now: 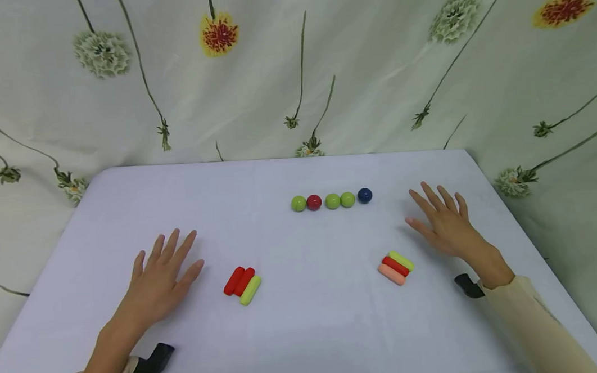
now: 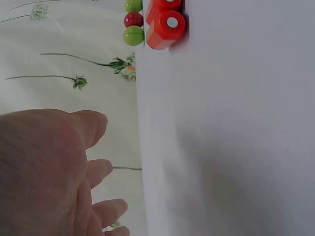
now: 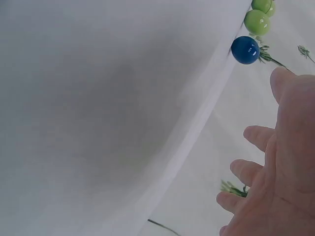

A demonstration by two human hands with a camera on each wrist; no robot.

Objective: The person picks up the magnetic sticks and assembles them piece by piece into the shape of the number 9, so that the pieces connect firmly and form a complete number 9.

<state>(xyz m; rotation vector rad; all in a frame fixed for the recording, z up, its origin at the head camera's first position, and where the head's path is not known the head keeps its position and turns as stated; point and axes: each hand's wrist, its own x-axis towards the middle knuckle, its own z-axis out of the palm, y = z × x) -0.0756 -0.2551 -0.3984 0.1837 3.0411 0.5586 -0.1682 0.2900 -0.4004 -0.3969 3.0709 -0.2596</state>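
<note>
My left hand (image 1: 156,284) is held over the left side of the table with its fingers spread, holding nothing. Just right of it lie two red sticks (image 1: 238,280) and a yellow-green stick (image 1: 250,291), side by side. On the other side, my right hand (image 1: 447,229) hovers palm down, fingers apart and nothing in them. Below and left of that hand sit a yellow-green stick (image 1: 401,260), a red stick (image 1: 396,266) and a pink stick (image 1: 391,274) in a slanted group. A dark blue ball (image 3: 245,50) is the ball nearest my right fingertips.
Toward the back of the white table (image 1: 316,326), a row of glossy balls runs from a green ball (image 1: 298,203) and a red ball (image 1: 314,202) through two more green balls (image 1: 340,200) to the blue one. A flower-print cloth (image 1: 253,87) hangs behind the table's far edge.
</note>
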